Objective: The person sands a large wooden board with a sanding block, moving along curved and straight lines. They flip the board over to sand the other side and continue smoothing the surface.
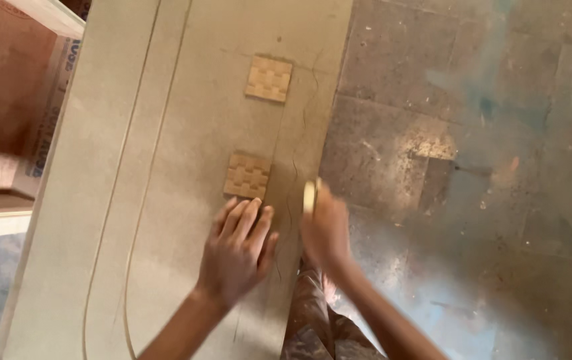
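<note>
Woven tile [247, 176] near second tile [269, 79]

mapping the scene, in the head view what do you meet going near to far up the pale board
left hand flat on the board → near checkered wooden block, at its fingertips → far checkered wooden block

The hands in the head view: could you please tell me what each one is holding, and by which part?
The right hand grips a small pale stick-like object by its lower end; its kind is too blurred to tell. The left hand holds nothing, lying flat on the board, fingertips at the nearer woven square.
</note>
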